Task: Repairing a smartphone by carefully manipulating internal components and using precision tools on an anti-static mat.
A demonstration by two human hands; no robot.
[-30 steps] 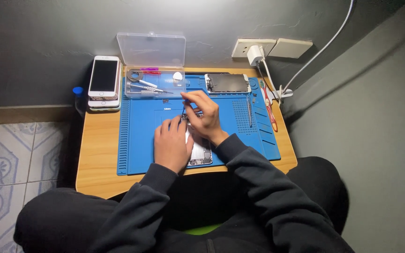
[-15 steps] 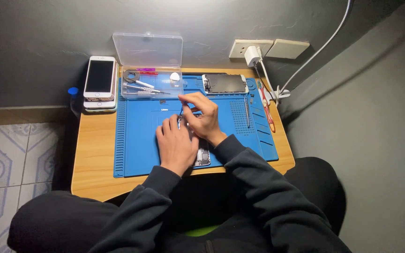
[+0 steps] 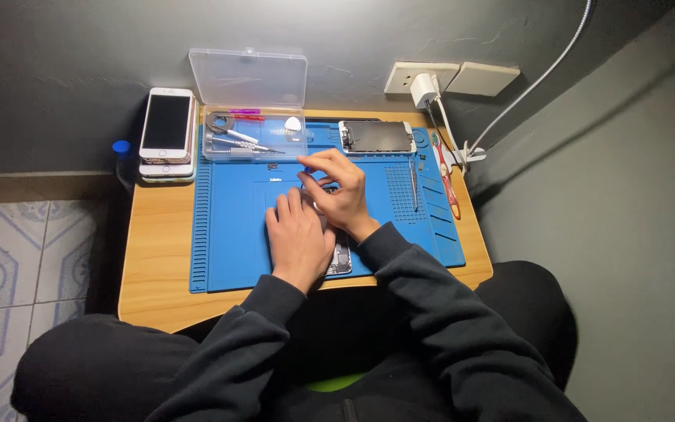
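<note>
My left hand [image 3: 298, 238] lies flat on an opened phone body [image 3: 341, 258] in the middle of the blue repair mat [image 3: 232, 234], holding it down. My right hand [image 3: 337, 187] is just above it, fingers pinched on a thin tool whose tip is hidden by the fingers, over the top end of the phone. Most of the phone is covered by both hands. A detached phone screen [image 3: 376, 137] lies face up at the mat's far edge.
A clear plastic box [image 3: 248, 137] with its lid up holds small tools at the back. A stack of phones [image 3: 167, 133] sits at the back left of the wooden table [image 3: 154, 250]. Tweezers [image 3: 414, 184] and a red-handled tool [image 3: 448, 187] lie on the right. A charger [image 3: 425, 90] is plugged into the wall.
My right hand has shifted slightly toward the mat's far side above the phone. My left hand stays pressed on the phone.
</note>
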